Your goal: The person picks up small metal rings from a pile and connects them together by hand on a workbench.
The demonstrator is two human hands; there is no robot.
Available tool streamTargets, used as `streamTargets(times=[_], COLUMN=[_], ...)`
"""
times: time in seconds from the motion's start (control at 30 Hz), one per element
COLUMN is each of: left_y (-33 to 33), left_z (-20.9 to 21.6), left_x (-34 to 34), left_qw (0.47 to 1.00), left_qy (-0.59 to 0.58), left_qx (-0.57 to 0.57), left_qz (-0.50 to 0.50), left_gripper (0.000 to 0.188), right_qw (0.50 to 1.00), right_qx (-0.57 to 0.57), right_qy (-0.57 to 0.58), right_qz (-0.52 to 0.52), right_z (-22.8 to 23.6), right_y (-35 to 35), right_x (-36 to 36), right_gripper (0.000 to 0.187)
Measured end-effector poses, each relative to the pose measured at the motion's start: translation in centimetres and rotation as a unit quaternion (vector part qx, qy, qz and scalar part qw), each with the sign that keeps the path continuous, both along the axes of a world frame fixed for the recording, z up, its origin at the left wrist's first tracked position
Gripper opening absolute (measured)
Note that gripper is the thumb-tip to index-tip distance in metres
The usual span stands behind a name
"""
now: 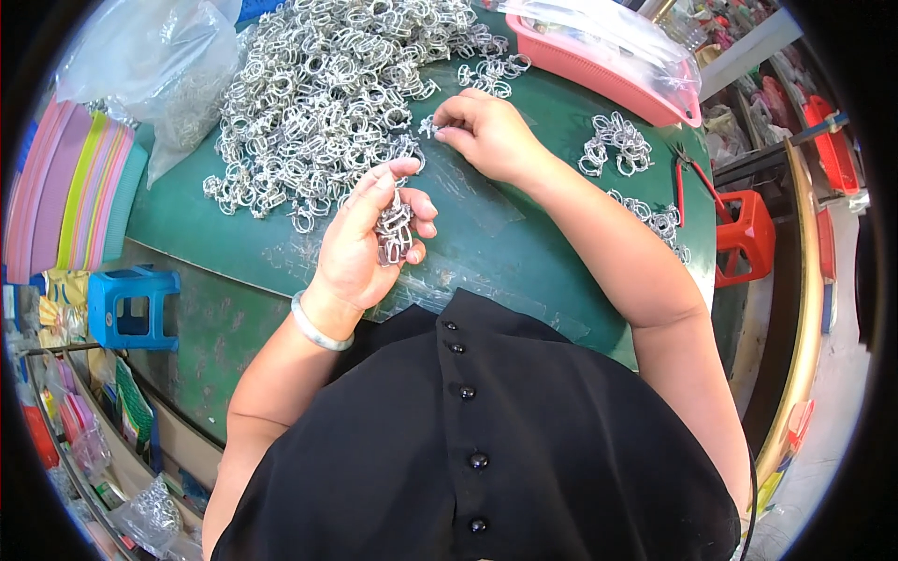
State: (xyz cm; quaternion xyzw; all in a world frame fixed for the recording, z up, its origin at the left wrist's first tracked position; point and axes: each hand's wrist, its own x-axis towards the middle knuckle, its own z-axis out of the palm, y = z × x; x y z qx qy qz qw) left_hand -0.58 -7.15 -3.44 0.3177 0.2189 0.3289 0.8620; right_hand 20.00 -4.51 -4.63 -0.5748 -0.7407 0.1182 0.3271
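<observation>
My left hand (369, 238) is curled around a bunch of small silver metal rings (394, 232), held just above the green table (524, 187). My right hand (486, 131) pinches a single silver ring (429, 125) between thumb and fingers at the edge of the big pile of silver rings (327, 84). That pile covers the far middle of the table. A silver bangle (316, 327) sits on my left wrist.
Smaller clusters of rings (615, 145) lie on the right, more rings (662, 222) near the table edge. A pink basket (608, 65) with plastic bags stands at the back right, red-handled pliers (694, 178) beside it. A clear bag (178, 75) lies back left. A blue stool (131, 304) stands left.
</observation>
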Motion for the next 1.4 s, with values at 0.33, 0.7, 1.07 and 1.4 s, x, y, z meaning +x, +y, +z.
streamTargets(times=[0.33,0.7,1.07,1.4], left_y=[-0.7,-1.5,-1.7,-1.3], left_z=[0.3,0.8,0.9,0.3], left_x=[0.8,1.5,1.7,1.7], left_qw=[0.989,0.983,0.984,0.983], left_qy=[0.096,0.149,0.142,0.149], left_qx=[0.105,0.109,0.103,0.101], left_qz=[0.046,0.013,0.024,0.018], left_gripper=[0.016,0.014,0.014,0.016], right_qw=[0.896,0.925,0.960,0.954], right_qx=[-0.183,-0.090,0.072,0.078], right_qy=[0.397,0.354,0.248,0.273], right_qz=[0.079,0.104,0.109,0.095], right_z=[1.7,1.0,0.9,0.4], right_y=[-5.5,-7.4,-7.6,-7.7], right_x=[-0.1,-0.5,-1.3,-1.6], right_gripper=[0.013,0.011,0.018,0.044])
